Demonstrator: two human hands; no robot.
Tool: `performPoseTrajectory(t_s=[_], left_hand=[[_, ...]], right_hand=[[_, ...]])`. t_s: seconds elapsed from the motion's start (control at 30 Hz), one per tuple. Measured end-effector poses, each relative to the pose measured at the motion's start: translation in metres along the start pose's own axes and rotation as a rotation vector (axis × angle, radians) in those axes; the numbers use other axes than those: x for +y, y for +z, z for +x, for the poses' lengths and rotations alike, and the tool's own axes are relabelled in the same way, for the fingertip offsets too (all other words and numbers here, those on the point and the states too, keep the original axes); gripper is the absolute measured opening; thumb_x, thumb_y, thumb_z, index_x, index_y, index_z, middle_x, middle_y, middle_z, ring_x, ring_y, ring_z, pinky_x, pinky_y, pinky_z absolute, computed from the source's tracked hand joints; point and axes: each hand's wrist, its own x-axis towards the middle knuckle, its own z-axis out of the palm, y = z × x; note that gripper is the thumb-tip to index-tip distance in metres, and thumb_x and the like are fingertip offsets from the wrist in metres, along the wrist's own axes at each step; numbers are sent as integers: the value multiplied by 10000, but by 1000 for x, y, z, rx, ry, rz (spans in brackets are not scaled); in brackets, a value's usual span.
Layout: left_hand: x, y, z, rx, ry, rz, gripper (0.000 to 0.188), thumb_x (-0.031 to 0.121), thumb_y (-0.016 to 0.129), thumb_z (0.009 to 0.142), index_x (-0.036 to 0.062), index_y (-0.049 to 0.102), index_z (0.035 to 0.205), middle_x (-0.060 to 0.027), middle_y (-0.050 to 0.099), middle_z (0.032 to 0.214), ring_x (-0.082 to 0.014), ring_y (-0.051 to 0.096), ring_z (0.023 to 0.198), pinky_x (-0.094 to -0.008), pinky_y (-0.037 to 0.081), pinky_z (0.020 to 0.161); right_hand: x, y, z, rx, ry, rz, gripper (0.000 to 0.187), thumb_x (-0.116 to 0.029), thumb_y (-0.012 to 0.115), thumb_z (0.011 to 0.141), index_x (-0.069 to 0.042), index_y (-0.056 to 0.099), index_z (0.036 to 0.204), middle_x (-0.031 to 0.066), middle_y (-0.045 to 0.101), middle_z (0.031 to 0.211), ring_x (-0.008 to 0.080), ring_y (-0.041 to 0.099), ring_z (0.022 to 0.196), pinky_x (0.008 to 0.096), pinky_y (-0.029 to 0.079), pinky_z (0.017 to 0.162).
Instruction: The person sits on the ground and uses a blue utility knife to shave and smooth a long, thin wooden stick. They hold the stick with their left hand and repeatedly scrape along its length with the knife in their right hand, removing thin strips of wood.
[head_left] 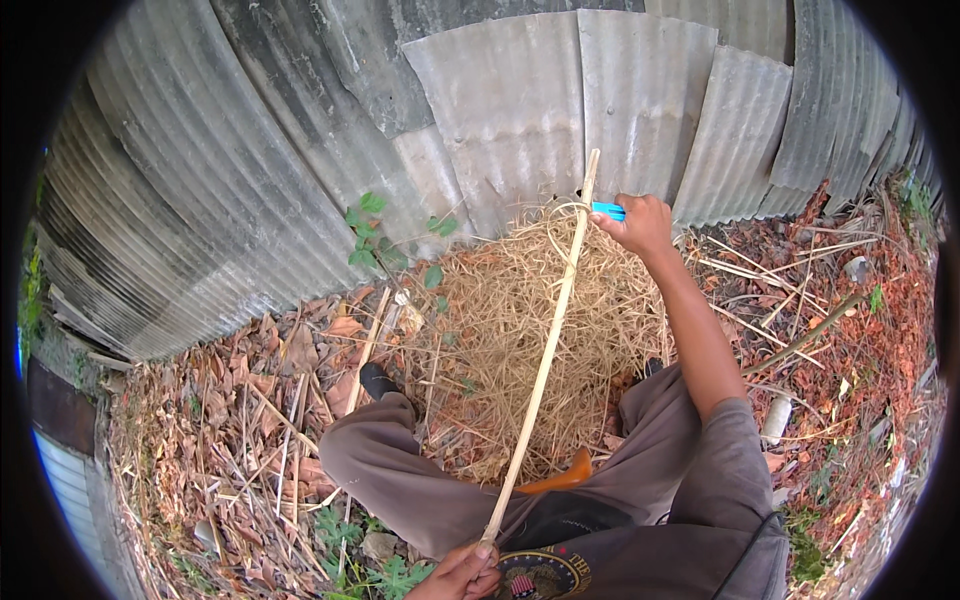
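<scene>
A long, pale peeled stick (545, 365) slants from my lap up toward the metal wall. My left hand (462, 574) is closed round its near end, low at the picture's edge. Close to the far end, my right hand (643, 225) grips a small blue-handled knife (608, 211) against the stick's right side. The knife's blade is mostly hidden by the stick. A thin curled shaving (566, 210) loops about the stick at that spot. Below lies a heap of straw-coloured shavings (490, 320) between my feet.
Corrugated metal sheets (510, 110) stand as a wall ahead. Dry leaves (250, 370) and loose sticks (775, 280) cover the ground on both sides. A leafy green plant (370, 235) grows by the wall. An orange curved object (568, 474) lies at my lap; a pale bottle-like thing (776, 420) is to the right.
</scene>
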Motion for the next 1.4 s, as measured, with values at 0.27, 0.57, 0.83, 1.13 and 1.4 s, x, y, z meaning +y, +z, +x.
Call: performPoseTrajectory(t_s=[0.27, 0.57, 0.83, 1.13, 1.4], left_hand=[[0, -36, 13, 37, 69, 67, 350, 382, 355, 1018, 93, 411, 829, 14, 296, 506, -79, 267, 382, -236, 209, 376], [88, 21, 117, -259, 452, 119, 357, 396, 324, 1026, 100, 396, 840, 27, 289, 520, -73, 262, 367, -216, 215, 353], [104, 46, 119, -226, 471, 88, 353, 398, 309, 1028, 106, 388, 845, 32, 280, 509, -68, 251, 361, -220, 198, 339], [97, 45, 122, -266, 400, 53, 334, 384, 337, 1023, 114, 408, 840, 40, 263, 482, -66, 228, 337, -227, 198, 357], [97, 42, 108, -232, 415, 124, 331, 389, 336, 1023, 118, 407, 846, 37, 258, 484, -66, 219, 343, -227, 198, 359]], right_hand=[[93, -34, 17, 170, 637, 124, 884, -820, 353, 781, -11, 708, 760, 272, 646, 776, 391, 650, 835, 467, 479, 760], [-103, -44, -73, -313, -339, 277, 742, -777, 506, 744, -69, 606, 545, 93, 521, 451, 282, 569, 450, 411, 446, 466], [-113, -37, -95, -109, -625, 271, 788, -840, 487, 693, -84, 588, 495, 54, 481, 397, 222, 527, 353, 346, 408, 368], [-93, -17, -52, -222, -188, 186, 831, -844, 417, 733, -64, 621, 531, 65, 496, 413, 239, 534, 394, 378, 395, 393], [-102, -20, -73, -46, -535, 230, 780, -843, 488, 692, -93, 600, 509, 25, 430, 365, 193, 494, 335, 324, 386, 357]])
